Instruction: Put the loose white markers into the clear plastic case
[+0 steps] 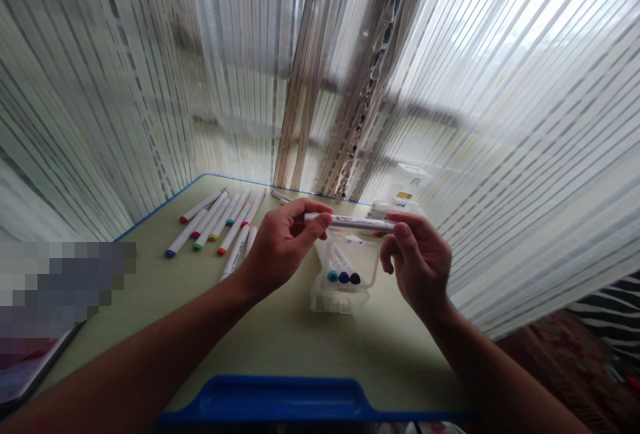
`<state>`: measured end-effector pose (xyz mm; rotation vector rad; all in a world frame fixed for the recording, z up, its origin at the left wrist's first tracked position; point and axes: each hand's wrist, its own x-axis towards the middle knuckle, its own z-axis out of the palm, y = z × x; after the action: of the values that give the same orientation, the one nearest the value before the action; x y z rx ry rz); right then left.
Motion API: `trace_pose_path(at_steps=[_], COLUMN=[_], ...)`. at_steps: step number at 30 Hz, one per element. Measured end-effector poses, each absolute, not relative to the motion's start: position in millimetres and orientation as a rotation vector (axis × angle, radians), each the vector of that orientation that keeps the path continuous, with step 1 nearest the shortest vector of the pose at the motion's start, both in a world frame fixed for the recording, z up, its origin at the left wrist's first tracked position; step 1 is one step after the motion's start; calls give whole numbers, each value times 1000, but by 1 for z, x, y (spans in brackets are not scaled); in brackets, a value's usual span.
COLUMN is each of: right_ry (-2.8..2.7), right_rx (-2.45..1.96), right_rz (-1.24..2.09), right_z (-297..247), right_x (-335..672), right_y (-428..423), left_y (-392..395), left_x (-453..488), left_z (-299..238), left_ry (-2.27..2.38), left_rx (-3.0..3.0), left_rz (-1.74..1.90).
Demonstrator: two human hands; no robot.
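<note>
A white marker (363, 223) is held level above the table, one end in each hand. My left hand (290, 237) pinches its left end, where a bit of dark blue or purple shows. At the right end, the thumb and fingertips of my right hand (419, 251) close on the barrel. Below the marker stands a clear plastic case (367, 267), its lid open, with a few markers inside showing teal, blue and black ends. To the left of my left hand, several loose white markers (220, 217) with coloured ends lie on the table.
The pale green table (280, 347) has a blue rim and a blue front tray (285, 397). Another clear case (400, 194) stands open at the back right. A striped string curtain (240, 87) hangs behind the table. A dark-edged device (45, 361) lies at the left.
</note>
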<state>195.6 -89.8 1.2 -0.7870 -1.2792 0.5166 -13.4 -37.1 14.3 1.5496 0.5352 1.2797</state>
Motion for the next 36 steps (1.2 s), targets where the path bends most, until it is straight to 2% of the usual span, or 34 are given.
trace_pose_path(at_steps=[25,36], right_ry=[-1328,-1269], right_rx=[-878,-800], right_rz=[373,522], right_z=[5,1], right_x=[193,195], right_y=[-93,-92], left_y=[-38,-40], left_x=[-13,-13], left_z=[14,16], left_ry=[528,506], left_rx=[1533,1471], left_rz=[1247,1290])
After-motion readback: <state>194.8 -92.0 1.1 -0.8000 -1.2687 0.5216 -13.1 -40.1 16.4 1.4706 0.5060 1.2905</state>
